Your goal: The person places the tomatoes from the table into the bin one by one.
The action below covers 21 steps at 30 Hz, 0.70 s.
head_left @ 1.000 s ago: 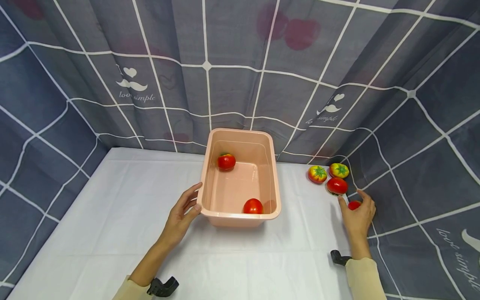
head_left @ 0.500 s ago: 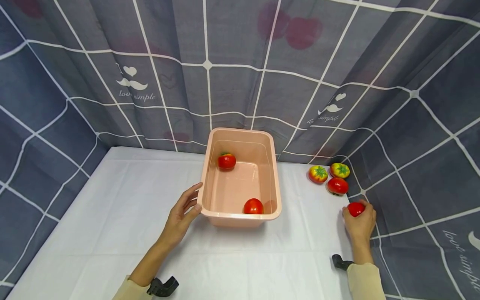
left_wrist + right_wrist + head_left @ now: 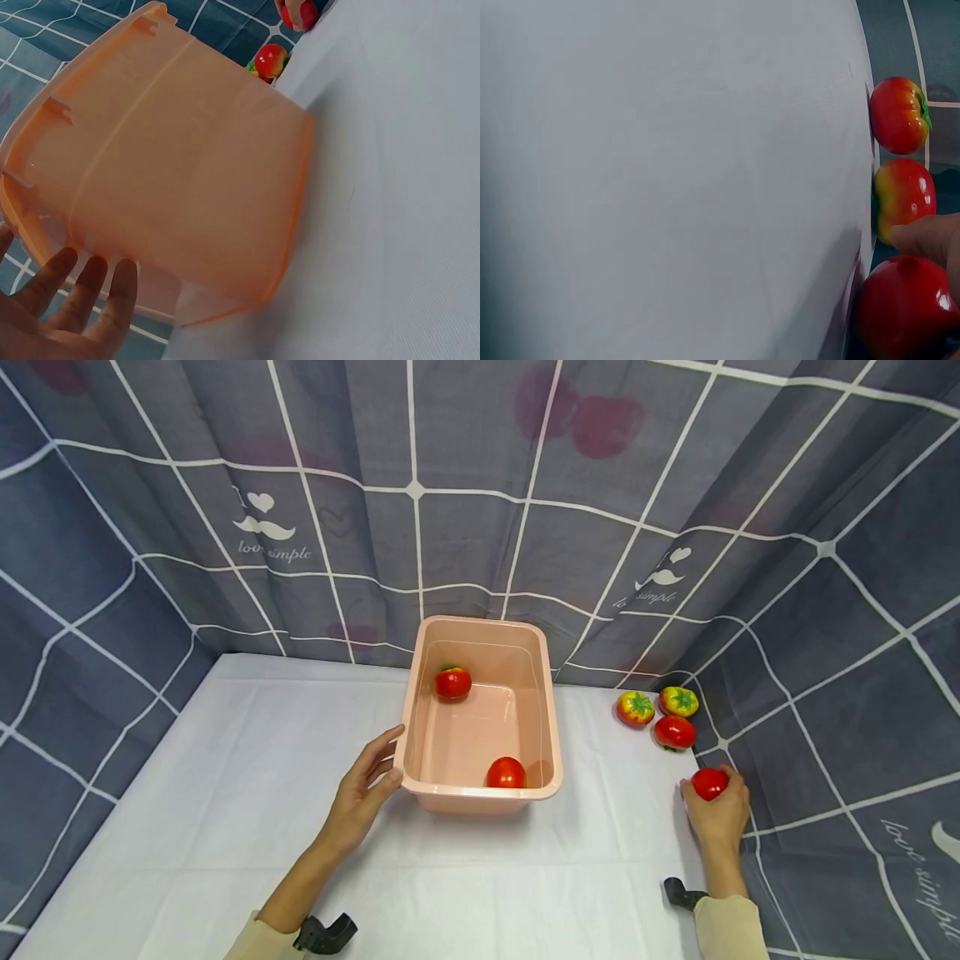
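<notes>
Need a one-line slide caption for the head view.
Right hand holds a red tomato; left hand rests against the pink tub.

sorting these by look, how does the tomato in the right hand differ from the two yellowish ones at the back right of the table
The tomato in the right hand is plain red all over; the two yellowish tomatoes are red blending into yellow with green star-shaped tops facing up. The held one is gripped by the right hand, whose fingers curl round it; the yellowish two lie free on the white table, side by side by the curtain. All three are round and similar in size.
</notes>
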Available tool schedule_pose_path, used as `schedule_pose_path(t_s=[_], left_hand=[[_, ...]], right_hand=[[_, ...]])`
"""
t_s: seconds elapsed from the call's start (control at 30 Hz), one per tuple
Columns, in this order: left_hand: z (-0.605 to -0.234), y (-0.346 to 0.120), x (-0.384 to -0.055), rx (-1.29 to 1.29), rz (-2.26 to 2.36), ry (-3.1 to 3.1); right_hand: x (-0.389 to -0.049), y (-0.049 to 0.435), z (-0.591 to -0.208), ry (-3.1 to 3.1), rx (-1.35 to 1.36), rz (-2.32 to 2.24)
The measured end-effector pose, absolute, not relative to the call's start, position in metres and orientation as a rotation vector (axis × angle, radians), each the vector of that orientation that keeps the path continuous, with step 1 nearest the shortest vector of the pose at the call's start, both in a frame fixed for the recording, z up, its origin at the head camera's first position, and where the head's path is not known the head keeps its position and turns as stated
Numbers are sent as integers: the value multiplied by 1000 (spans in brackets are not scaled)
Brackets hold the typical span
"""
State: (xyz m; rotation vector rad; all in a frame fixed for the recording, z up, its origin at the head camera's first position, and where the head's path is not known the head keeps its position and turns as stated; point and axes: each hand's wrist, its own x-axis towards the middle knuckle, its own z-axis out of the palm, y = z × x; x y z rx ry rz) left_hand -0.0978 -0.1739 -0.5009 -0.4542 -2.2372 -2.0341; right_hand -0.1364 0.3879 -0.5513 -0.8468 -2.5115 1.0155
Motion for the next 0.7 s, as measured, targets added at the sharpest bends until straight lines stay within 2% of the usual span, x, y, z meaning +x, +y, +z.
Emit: schedule_pose_path(t_s=[0.7], left_hand=[[-501,-175,-99,-456,-2060,-2232]], right_hand=[[-127,383,-542,-2457,-809,993]])
